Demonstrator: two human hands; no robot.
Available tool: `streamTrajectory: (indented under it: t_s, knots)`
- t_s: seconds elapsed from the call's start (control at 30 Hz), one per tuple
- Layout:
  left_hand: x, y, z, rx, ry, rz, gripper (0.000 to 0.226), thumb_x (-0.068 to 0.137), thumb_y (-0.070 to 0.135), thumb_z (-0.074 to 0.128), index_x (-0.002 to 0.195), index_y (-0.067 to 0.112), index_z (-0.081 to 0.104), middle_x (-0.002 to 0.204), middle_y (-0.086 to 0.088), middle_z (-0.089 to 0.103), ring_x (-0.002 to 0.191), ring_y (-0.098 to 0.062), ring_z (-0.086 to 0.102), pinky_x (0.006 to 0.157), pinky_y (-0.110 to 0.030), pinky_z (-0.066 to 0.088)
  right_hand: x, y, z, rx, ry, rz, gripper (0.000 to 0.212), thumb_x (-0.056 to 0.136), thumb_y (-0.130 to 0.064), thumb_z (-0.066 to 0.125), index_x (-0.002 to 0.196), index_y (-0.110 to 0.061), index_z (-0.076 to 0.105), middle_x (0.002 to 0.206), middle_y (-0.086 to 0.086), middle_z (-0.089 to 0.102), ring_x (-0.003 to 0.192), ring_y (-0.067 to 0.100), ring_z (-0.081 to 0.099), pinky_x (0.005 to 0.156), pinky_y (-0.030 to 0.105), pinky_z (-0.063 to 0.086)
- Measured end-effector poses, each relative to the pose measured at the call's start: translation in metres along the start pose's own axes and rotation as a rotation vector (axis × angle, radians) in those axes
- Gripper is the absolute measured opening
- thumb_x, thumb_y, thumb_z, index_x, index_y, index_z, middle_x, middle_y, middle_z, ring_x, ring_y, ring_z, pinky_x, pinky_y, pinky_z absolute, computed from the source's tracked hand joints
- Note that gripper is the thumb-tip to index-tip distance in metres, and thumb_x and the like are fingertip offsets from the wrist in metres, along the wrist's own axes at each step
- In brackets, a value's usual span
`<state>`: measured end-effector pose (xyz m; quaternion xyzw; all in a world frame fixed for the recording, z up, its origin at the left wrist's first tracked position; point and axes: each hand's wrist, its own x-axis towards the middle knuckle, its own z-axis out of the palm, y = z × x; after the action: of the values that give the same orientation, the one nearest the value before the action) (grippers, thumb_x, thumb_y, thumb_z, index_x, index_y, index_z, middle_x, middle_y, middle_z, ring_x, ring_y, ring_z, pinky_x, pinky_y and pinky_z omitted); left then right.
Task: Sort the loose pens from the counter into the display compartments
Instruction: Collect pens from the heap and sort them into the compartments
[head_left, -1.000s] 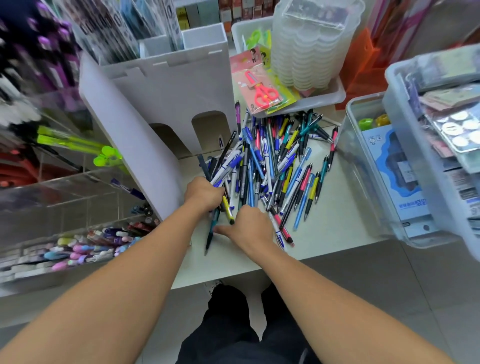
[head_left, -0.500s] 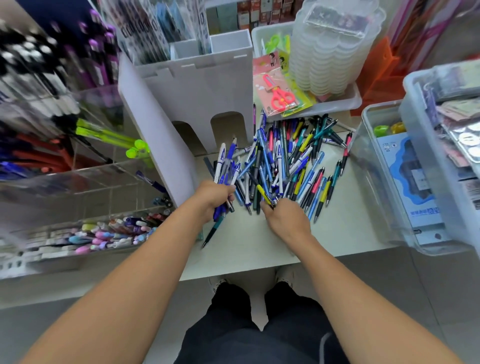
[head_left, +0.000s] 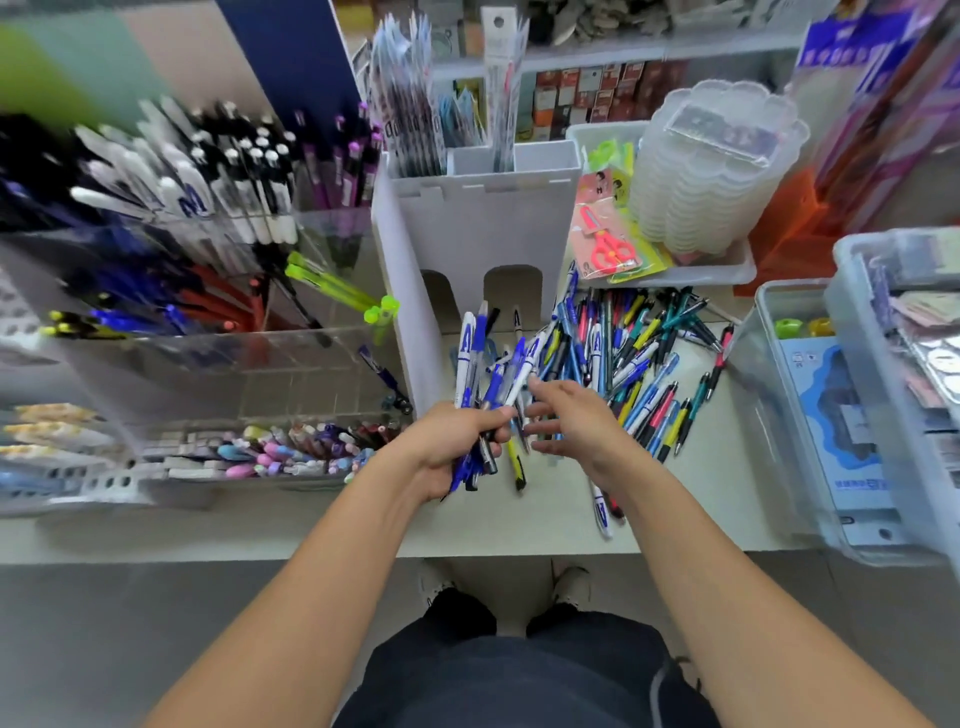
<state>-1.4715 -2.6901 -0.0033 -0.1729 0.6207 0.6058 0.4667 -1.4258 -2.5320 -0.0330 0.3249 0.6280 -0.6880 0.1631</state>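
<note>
My left hand (head_left: 451, 447) grips a bundle of blue-and-white pens (head_left: 488, 364), held upright a little above the counter (head_left: 550, 514). Right beside it, my right hand (head_left: 574, 421) has its fingers spread and relaxed, the fingertips close to or touching the bundle, and holds nothing. A pile of several loose coloured pens (head_left: 639, 353) lies on the counter to the right of both hands. The clear display compartments (head_left: 218, 291) full of pens stand to the left. A blue-and-white pen (head_left: 601, 512) lies on the counter under my right wrist.
A white cardboard stand (head_left: 483, 228) rises just behind the hands. Clear plastic bins (head_left: 795, 415) line the right side. A white tray (head_left: 722, 270) with stacked clear boxes and red scissors (head_left: 605, 244) sits behind the pile. A low tray of pastel pens (head_left: 270, 452) is at front left.
My left hand has lifted its bundle of blue-and-white pens up off the counter. My right hand left the pile and moved up beside the bundle. The view tilted upward.
</note>
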Motion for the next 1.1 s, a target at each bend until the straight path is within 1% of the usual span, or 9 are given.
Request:
streamTrajectory:
  t_s: [0.07, 0.2, 0.33, 0.47, 0.57, 0.73, 0.87, 1.0, 1.1]
  knots:
    - [-0.007, 0.0, -0.004, -0.032, 0.023, 0.04, 0.009, 0.097, 0.013, 0.066, 0.103, 0.006, 0.067, 0.065, -0.003, 0.058, 0.05, -0.01, 0.048, 0.044, -0.018, 0.043, 0.009, 0.013, 0.012, -0.173, -0.006, 0.042, 0.011, 0.099, -0.015, 0.058, 0.094, -0.006, 0.058, 0.084, 0.015, 0.062, 0.063, 0.024, 0.064, 0.062, 0.038, 0.059]
    - [-0.012, -0.007, -0.017, 0.097, 0.111, 0.162, 0.012, 0.098, 0.014, 0.065, 0.106, 0.005, 0.067, 0.07, -0.002, 0.059, 0.052, -0.008, 0.051, 0.048, -0.018, 0.044, 0.016, 0.053, 0.036, -0.238, -0.247, 0.218, 0.01, 0.098, 0.0, 0.056, 0.107, 0.001, 0.06, 0.09, 0.02, 0.058, 0.07, 0.025, 0.058, 0.061, 0.03, 0.05]
    - [-0.022, -0.011, -0.027, 0.202, 0.146, 0.247, 0.015, 0.099, 0.014, 0.063, 0.107, 0.002, 0.067, 0.07, -0.002, 0.061, 0.055, -0.009, 0.054, 0.052, -0.02, 0.046, 0.016, 0.04, 0.035, -0.061, -0.045, 0.098, 0.026, 0.099, -0.003, 0.054, 0.124, 0.004, 0.06, 0.096, 0.015, 0.065, 0.083, 0.026, 0.062, 0.07, 0.029, 0.054]
    - [-0.036, -0.002, -0.023, 0.153, 0.001, 0.247, 0.006, 0.1, 0.014, 0.062, 0.1, 0.011, 0.067, 0.074, -0.002, 0.059, 0.057, -0.009, 0.05, 0.054, -0.02, 0.044, -0.021, -0.018, 0.016, 0.341, -0.11, -0.104, 0.028, 0.104, -0.031, 0.052, 0.129, -0.019, 0.058, 0.118, 0.01, 0.068, 0.098, 0.026, 0.074, 0.087, 0.039, 0.06]
    - [-0.051, 0.011, -0.015, 0.139, -0.226, 0.149, 0.006, 0.099, 0.012, 0.062, 0.103, 0.009, 0.066, 0.071, -0.001, 0.055, 0.054, -0.009, 0.045, 0.051, -0.019, 0.041, -0.038, -0.061, 0.007, 0.337, -0.04, -0.327, 0.029, 0.103, -0.027, 0.056, 0.13, -0.034, 0.053, 0.121, 0.005, 0.065, 0.097, 0.027, 0.073, 0.079, 0.039, 0.061]
    - [-0.075, 0.042, 0.003, 0.159, -0.41, 0.038, 0.013, 0.098, 0.01, 0.057, 0.109, 0.009, 0.065, 0.066, -0.003, 0.048, 0.045, -0.008, 0.038, 0.044, -0.016, 0.03, -0.047, -0.1, 0.011, 0.204, 0.033, -0.439, 0.029, 0.106, -0.021, 0.049, 0.098, -0.013, 0.075, 0.095, 0.007, 0.076, 0.084, 0.019, 0.073, 0.076, 0.033, 0.058]
    - [-0.087, 0.064, 0.012, 0.206, -0.451, 0.025, 0.011, 0.098, 0.012, 0.055, 0.107, 0.01, 0.059, 0.062, -0.005, 0.048, 0.043, -0.015, 0.05, 0.039, -0.019, 0.036, -0.054, -0.113, 0.013, 0.285, -0.08, -0.447, 0.027, 0.095, -0.036, 0.066, 0.09, -0.011, 0.076, 0.092, 0.014, 0.071, 0.085, 0.031, 0.067, 0.083, 0.046, 0.056]
    - [-0.089, 0.071, 0.013, 0.229, -0.404, 0.002, 0.011, 0.098, 0.013, 0.057, 0.088, 0.01, 0.056, 0.057, -0.004, 0.047, 0.059, -0.021, 0.067, 0.044, -0.021, 0.047, -0.062, -0.119, 0.003, 0.296, -0.175, -0.515, 0.031, 0.08, -0.036, 0.071, 0.105, -0.016, 0.074, 0.089, 0.003, 0.07, 0.077, 0.016, 0.063, 0.067, 0.035, 0.053]
    - [-0.089, 0.071, 0.011, 0.23, -0.394, 0.031, 0.011, 0.096, 0.01, 0.06, 0.085, 0.01, 0.055, 0.058, -0.004, 0.048, 0.051, -0.016, 0.056, 0.039, -0.019, 0.041, -0.062, -0.122, 0.008, 0.254, -0.106, -0.608, 0.024, 0.084, -0.023, 0.074, 0.109, -0.023, 0.074, 0.085, -0.004, 0.069, 0.082, 0.014, 0.065, 0.076, 0.031, 0.056]
